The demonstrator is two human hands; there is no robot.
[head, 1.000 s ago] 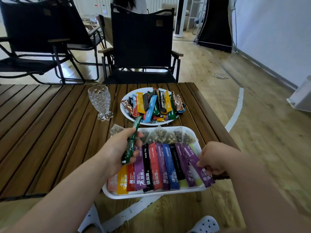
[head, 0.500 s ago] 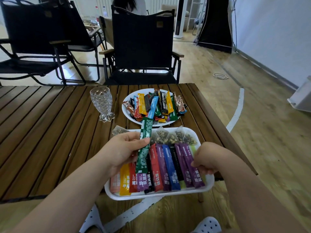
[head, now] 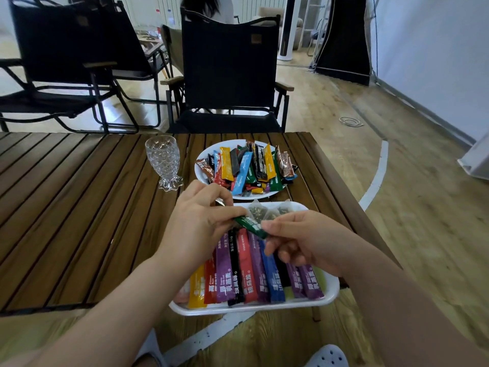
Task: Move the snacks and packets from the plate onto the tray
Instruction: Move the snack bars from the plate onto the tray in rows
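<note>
A round white plate (head: pixel 201 165) at the far side of the table holds a heap of coloured stick packets (head: pixel 248 168). In front of it lies a white tray (head: pixel 332 292) with a row of several stick packets (head: pixel 246 274) and clear tea-bag pouches (head: pixel 267 211) at its far end. Above the tray, a green stick packet (head: pixel 250 225) is pinched at one end by my left hand (head: pixel 201 221). My right hand (head: pixel 304 242) touches its other end with thumb and forefinger.
A patterned clear glass (head: pixel 162 161) stands left of the plate on the slatted wooden table (head: pixel 66 207). The table's right edge runs just beside the plate and tray. Black folding chairs (head: pixel 230 75) stand beyond the table. A person is partly visible behind them.
My left hand turned the green packet from upright to lying sideways over the tray. My right hand left the purple packets at the tray's right and came up to the green packet's end.
</note>
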